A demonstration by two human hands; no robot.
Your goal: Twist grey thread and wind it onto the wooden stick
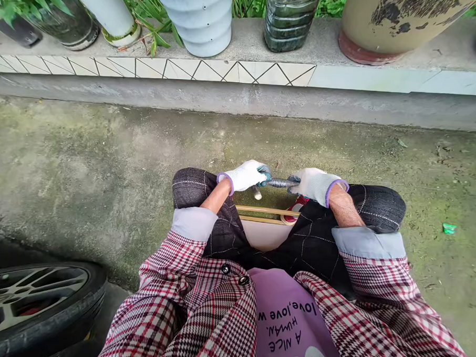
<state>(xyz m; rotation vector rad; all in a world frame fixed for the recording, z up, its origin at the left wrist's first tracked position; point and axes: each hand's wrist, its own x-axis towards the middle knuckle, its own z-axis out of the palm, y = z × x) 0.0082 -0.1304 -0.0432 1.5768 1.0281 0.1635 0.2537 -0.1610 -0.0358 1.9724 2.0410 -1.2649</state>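
Both hands wear white gloves with blue-green fingers and purple cuffs. Between them, above the gap between my knees, is a short silvery rod (279, 183) with a ridged, wound-looking surface. My left hand (248, 175) is closed on its left end. On the right end, the fingers of my right hand (311, 184) are pressed together. Just below the left fingers a pale, rounded stick end (257, 193) sticks out; whether it joins the rod cannot be seen, as the fingers cover that part.
I sit low on a pale seat (265, 235) with yellowish bars, a red shoe (295, 207) beneath. Ahead, a tiled ledge (250, 72) carries several plant pots. A car wheel (39, 301) stands behind left. A green wrapper (449, 228) lies on the concrete at right.
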